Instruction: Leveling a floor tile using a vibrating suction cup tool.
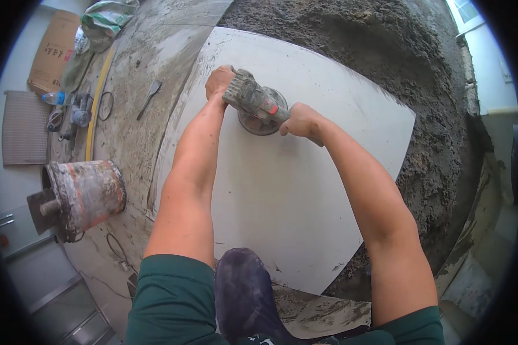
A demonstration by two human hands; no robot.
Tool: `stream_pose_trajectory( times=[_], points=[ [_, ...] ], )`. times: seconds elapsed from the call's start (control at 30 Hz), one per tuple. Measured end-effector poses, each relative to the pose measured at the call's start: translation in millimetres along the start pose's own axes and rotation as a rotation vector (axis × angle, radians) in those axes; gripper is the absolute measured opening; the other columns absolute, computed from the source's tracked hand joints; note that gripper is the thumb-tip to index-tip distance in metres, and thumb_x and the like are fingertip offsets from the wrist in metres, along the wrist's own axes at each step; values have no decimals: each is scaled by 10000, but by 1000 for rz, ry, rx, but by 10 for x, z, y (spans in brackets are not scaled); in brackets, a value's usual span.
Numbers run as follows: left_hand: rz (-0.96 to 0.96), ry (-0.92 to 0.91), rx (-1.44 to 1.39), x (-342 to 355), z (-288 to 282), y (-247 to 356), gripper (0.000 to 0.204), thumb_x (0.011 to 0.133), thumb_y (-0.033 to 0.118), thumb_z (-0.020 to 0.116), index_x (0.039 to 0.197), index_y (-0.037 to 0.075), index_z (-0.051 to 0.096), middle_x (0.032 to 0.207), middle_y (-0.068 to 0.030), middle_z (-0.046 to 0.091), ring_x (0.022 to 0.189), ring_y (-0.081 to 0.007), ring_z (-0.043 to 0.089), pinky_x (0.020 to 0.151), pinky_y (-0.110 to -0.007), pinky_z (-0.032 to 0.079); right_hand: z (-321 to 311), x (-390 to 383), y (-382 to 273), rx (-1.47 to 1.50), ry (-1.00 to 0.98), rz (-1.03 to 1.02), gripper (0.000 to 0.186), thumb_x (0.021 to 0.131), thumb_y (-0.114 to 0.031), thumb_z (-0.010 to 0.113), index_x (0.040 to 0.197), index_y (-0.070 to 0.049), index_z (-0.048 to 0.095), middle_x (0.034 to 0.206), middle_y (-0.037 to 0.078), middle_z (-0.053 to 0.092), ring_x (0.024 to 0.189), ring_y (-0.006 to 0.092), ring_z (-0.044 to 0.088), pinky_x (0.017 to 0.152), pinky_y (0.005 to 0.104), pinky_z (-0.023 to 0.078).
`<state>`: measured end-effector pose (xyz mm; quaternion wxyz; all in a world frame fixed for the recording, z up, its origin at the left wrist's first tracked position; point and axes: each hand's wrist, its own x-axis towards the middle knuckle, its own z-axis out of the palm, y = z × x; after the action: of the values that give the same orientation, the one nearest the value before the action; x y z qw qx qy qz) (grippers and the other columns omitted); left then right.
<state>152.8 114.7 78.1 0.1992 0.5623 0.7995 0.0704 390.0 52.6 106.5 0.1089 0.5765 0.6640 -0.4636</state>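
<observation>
A large pale floor tile (288,195) lies on a bed of grey mortar (385,52). A mortar-caked suction-cup vibrator tool (258,106) with a round base and a red switch sits on the tile's far half. My left hand (218,80) grips the tool's left handle end. My right hand (300,121) grips its right end. Both forearms reach out over the tile, and my dark boot (244,293) rests at the tile's near edge.
A dirty bucket (83,195) with a trowel (40,210) stands to the left. A yellow level (98,98), a chisel-like tool (149,98), a water bottle (54,98), cardboard (54,52) and a bag (106,20) lie at far left. Laid tiles (155,46) adjoin.
</observation>
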Motion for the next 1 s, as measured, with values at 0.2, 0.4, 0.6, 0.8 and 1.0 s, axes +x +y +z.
stream_pose_trajectory(
  times=[0.2, 0.4, 0.6, 0.8, 1.0],
  points=[
    [52, -39, -31, 115, -30, 57, 364, 795, 407, 702, 935, 76, 763, 933, -177, 752, 924, -343, 725, 856, -423, 553, 12, 167, 50, 186, -178, -37, 496, 723, -330, 822, 955, 97, 720, 933, 262, 708, 857, 345, 694, 806, 412, 555],
    [16, -123, -1, 151, -127, 59, 375, 796, 461, 737, 971, 132, 781, 995, -156, 761, 972, -315, 733, 885, -418, 568, 65, 116, 1, 92, -138, -1, 731, 767, -599, 794, 941, 105, 694, 888, 261, 704, 824, 351, 692, 788, 422, 548],
    [13, -151, -34, 125, -159, 82, 399, 813, 456, 694, 995, 111, 778, 1014, -164, 758, 981, -320, 732, 887, -419, 572, 48, 69, -53, 264, -107, 60, 869, 907, -769, 491, 948, 71, 708, 752, 165, 655, 728, 286, 630, 754, 413, 512],
    [49, -119, 39, 145, -143, 87, 417, 826, 475, 661, 1016, 121, 775, 1017, -161, 758, 969, -318, 735, 869, -416, 576, 41, 30, -140, 84, -8, 31, 910, 941, -784, 353, 984, 29, 761, 916, 292, 701, 912, 413, 686, 838, 475, 523],
    [69, -120, 47, 131, -108, 46, 416, 835, 484, 649, 1010, 127, 771, 1011, -155, 759, 961, -321, 735, 868, -417, 575, 72, 19, -157, 11, 22, 94, 903, 940, -779, 362, 963, 32, 760, 915, 295, 700, 906, 408, 689, 825, 476, 530]
  ],
)
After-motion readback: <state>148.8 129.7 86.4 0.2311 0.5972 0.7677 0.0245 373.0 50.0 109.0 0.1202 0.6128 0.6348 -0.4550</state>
